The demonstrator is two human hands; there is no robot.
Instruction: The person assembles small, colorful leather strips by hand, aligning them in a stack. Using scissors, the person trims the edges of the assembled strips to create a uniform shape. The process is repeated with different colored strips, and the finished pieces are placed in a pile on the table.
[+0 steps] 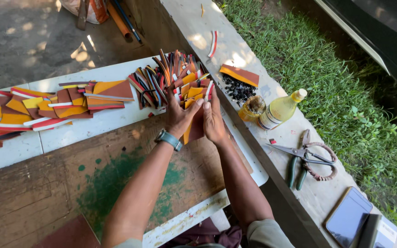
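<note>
My left hand (178,115) and my right hand (213,120) together press a thin brown and orange cut piece (194,126) upright between their palms, just above a wooden board (47,193). A grey watch (168,139) is on my left wrist. Just beyond my fingers stands a dense heap of brown, orange, red and black cut strips (175,80). More flat pieces of the same colours (47,105) lie spread across the white table (93,124) to the left.
On the concrete ledge (299,183) at right lie a pile of small black bits (237,89), a jar (252,108), a tipped yellow bottle (281,108), scissors and pliers (306,158), and a phone (348,216). Grass lies beyond the ledge. Green paint stains the board.
</note>
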